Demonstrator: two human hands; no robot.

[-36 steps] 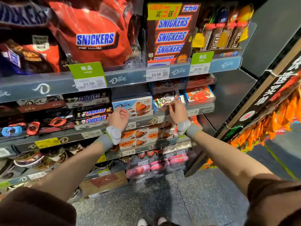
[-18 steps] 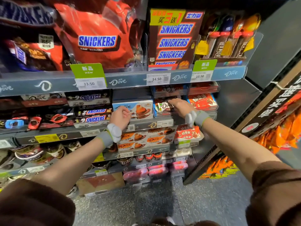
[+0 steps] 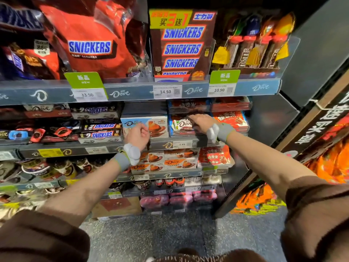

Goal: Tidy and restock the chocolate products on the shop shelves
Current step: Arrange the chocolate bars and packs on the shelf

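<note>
Standing on a speckled grey floor (image 3: 151,229) before a tiered shop shelf (image 3: 132,92) edged with blue Dove-branded strips, a person in brown sleeves reaches both arms toward the second tier. Price tags reading 33.50, 14.50 and 10.90 line the top edge, below red Snickers bags (image 3: 90,42) and a brown Snickers multipack (image 3: 181,48). A dark end panel closes the shelf on the right, with an orange display beyond it.

A white-and-green Dove box (image 3: 181,125) sits on the second tier, directly under the 14.50 tag (image 3: 167,91), its long side running along the shelf edge and its printed face turned outward to the aisle. The right hand (image 3: 202,121) lies palm-down over that box, fingers extended and close together, pointing left; whether they grip anything cannot be told through the blur. Left of it stands a pale blue Dove box (image 3: 145,122), also facing out. The left hand (image 3: 137,135) is loosely curled in front of it, fingers bent inward, apparently holding nothing. Both wrists wear grey bands.
</note>
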